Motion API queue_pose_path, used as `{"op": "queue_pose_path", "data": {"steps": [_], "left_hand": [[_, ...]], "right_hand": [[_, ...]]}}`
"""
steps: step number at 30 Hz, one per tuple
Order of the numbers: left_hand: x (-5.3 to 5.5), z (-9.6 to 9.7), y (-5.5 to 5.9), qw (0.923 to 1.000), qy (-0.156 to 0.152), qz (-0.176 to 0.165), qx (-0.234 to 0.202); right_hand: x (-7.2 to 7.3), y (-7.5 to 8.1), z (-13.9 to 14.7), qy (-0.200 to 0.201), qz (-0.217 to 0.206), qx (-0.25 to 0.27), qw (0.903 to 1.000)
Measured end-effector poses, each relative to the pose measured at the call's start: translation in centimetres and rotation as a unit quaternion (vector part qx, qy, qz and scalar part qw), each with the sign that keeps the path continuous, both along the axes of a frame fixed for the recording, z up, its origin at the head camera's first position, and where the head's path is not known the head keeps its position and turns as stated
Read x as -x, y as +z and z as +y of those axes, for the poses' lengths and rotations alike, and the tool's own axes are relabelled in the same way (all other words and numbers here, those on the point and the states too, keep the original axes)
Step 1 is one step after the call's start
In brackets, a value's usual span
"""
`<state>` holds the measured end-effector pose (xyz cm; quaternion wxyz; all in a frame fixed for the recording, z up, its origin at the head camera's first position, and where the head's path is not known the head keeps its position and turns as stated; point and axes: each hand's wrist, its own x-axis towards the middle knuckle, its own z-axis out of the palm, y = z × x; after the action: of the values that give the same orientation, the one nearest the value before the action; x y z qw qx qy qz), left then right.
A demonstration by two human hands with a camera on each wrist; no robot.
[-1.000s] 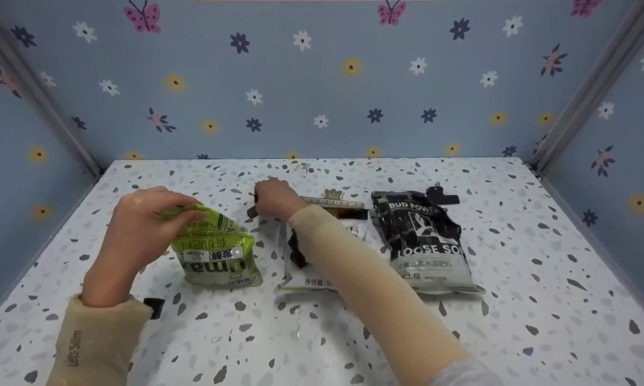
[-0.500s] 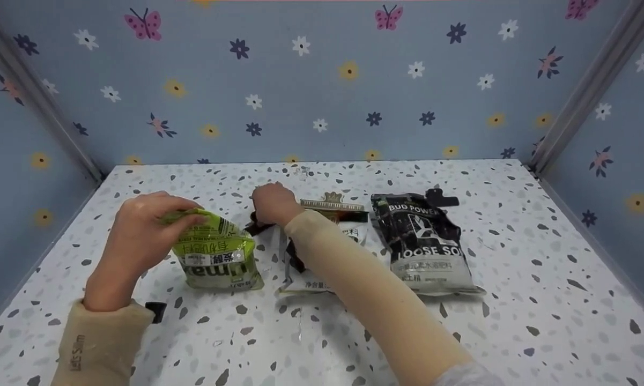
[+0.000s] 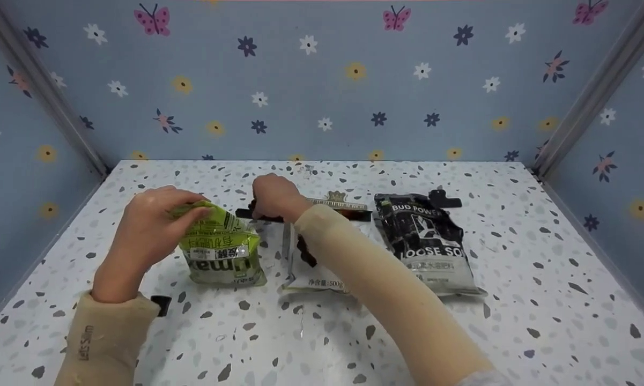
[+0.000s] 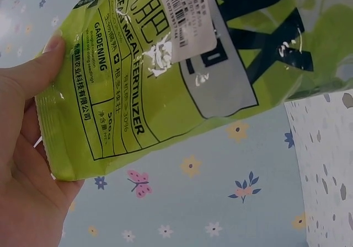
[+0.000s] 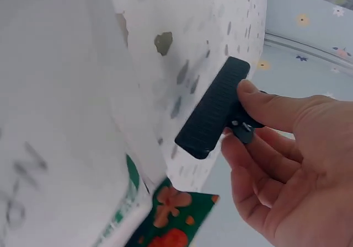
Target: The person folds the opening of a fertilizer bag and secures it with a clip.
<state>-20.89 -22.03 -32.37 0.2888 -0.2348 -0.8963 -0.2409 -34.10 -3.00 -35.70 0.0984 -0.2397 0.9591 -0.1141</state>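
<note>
My left hand [image 3: 150, 220] pinches the top edge of a green fertilizer bag [image 3: 222, 260], which stands on the table with its top drawn up. In the left wrist view the thumb lies over the crimped edge of the bag [image 4: 118, 92], fingers behind it. To the right, my right hand [image 3: 279, 197] holds a black bag clip [image 3: 245, 213] behind a white bag [image 3: 313, 281]. The right wrist view shows thumb and fingers pinching the handles of the clip [image 5: 212, 112], its long bar pointing away from the palm. The right forearm covers part of the white bag.
A gold clip with a crown [image 3: 337, 197] sits at the white bag's top. Right of it lies a black-and-grey bag [image 3: 423, 230], with another black clip [image 3: 446, 199] at its upper corner. Patterned walls [image 3: 322, 80] enclose the speckled table [image 3: 536, 268] at back and sides.
My right hand has turned the black clip, so its bar now lies level across the head view. The left hand keeps its pinch on the green bag.
</note>
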Motion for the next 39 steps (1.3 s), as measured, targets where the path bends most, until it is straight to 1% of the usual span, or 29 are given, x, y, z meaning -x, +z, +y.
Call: {"op": "queue_pose_path", "data": {"steps": [3, 7, 13, 17, 24, 32, 36, 39], "left_hand": [[0.0, 0.1, 0.1, 1.0000, 0.001, -0.008, 0.001], [0.0, 0.2, 0.1, 0.9999, 0.007, -0.013, 0.001], [0.2, 0.2, -0.1, 0.9999, 0.009, -0.011, 0.007], [0.2, 0.2, -0.1, 0.9999, 0.006, -0.003, 0.014], [0.5, 0.2, -0.2, 0.9997, -0.003, 0.015, 0.019], [0.6, 0.3, -0.3, 0.9997, -0.004, 0.022, 0.010], [0.6, 0.4, -0.4, 0.9997, -0.002, 0.023, 0.004], [0.7, 0.3, -0.5, 0.9998, 0.001, 0.022, 0.003]], "right_hand": [[-0.3, 0.8, 0.5, 0.006, 0.005, 0.019, 0.9998], [-0.8, 1.7, 1.2, 0.019, -0.009, 0.068, 0.9975], [-1.5, 2.7, 2.3, 0.041, -0.013, 0.148, 0.9880], [-2.1, 3.2, 3.1, 0.043, -0.024, 0.208, 0.9768], [-3.0, 3.8, 4.4, 0.025, -0.050, 0.299, 0.9526], [-4.5, 4.4, 5.1, 0.027, -0.045, 0.352, 0.9347], [-5.2, 4.5, 5.0, 0.017, -0.058, 0.383, 0.9216], [-5.7, 4.4, 4.8, 0.015, -0.063, 0.398, 0.9152]]}}
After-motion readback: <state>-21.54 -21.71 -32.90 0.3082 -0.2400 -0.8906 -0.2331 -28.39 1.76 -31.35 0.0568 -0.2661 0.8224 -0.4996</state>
